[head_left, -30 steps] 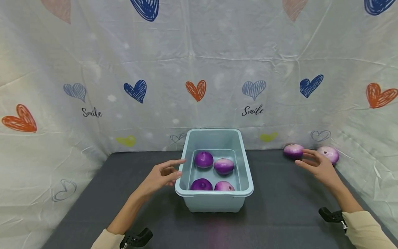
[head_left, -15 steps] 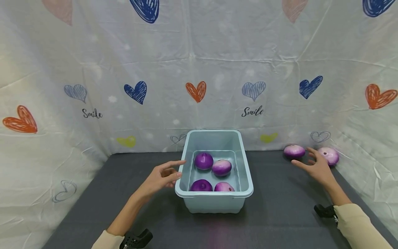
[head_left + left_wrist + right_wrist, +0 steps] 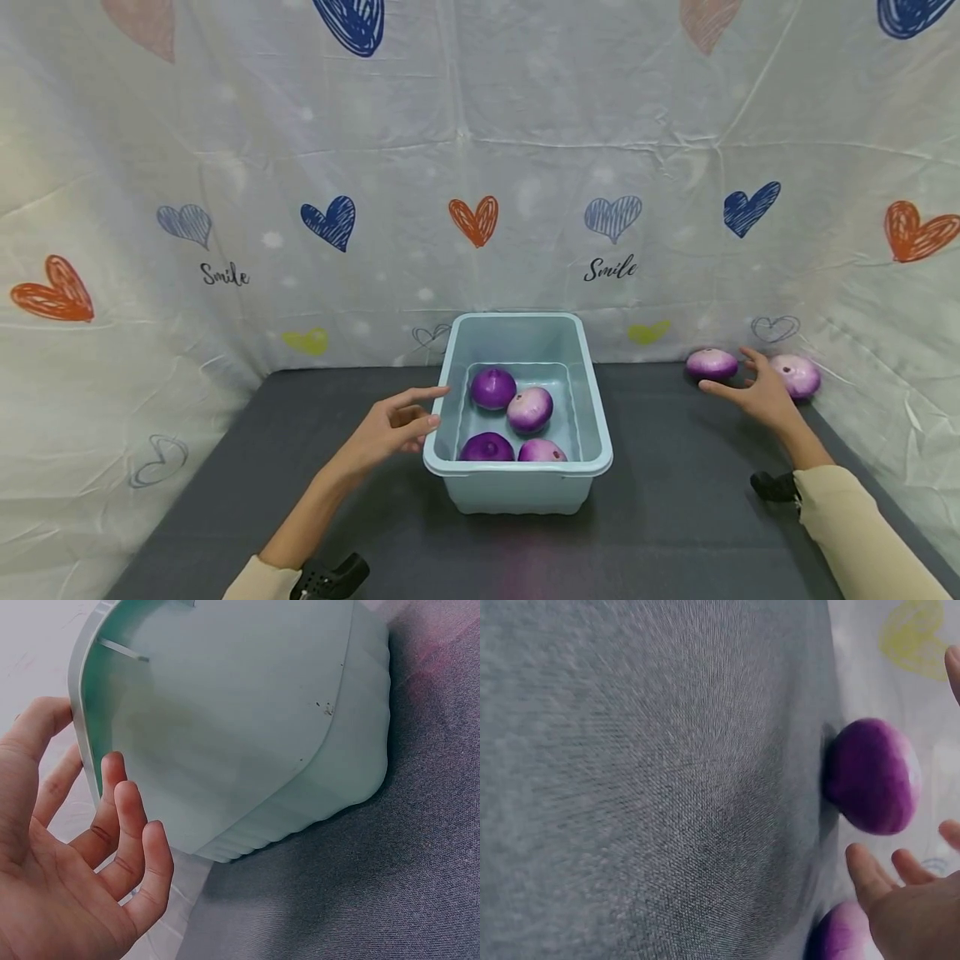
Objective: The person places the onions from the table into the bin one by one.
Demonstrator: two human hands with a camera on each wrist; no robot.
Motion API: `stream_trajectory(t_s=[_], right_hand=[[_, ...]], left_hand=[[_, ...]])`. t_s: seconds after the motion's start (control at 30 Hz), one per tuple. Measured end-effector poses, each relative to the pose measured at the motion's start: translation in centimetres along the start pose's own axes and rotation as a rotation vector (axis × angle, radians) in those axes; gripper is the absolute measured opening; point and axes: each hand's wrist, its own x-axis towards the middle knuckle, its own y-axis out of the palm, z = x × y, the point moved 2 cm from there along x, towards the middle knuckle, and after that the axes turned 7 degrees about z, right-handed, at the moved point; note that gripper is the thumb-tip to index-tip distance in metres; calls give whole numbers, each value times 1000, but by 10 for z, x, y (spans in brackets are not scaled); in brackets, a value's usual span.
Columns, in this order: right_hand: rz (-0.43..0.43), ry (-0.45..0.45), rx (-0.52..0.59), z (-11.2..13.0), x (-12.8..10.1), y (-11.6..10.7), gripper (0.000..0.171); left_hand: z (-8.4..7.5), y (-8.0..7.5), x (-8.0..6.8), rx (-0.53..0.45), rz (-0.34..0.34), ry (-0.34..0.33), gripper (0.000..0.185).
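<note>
Head view is facing forward and down; nearer wrist views are sharing the tub (left) and two onions (right).

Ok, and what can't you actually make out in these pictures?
Head view: the undersides of the front left onion and front right onion, hidden by the front wall of the bin.
Head view: part of the rightmost onion, behind the right hand.
Left wrist view: the bin's contents, hidden by its outer wall.
Right wrist view: the rightmost onion's remainder, cut off by the bottom edge.
</note>
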Motion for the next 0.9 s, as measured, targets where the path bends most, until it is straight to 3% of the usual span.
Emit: stream_trajectory(t_s=[0.27, 0.5, 0.9], right_hand=[[6, -36, 5, -9, 11, 3, 112], [-55, -58, -1, -11, 17, 8, 109], [-194, 32, 29, -16, 27, 15, 102]], left_hand=[[0, 1, -1, -9, 1, -10, 48], [-1, 1, -2, -6, -8, -17, 48], [-3, 3, -2, 7, -21, -29, 48]])
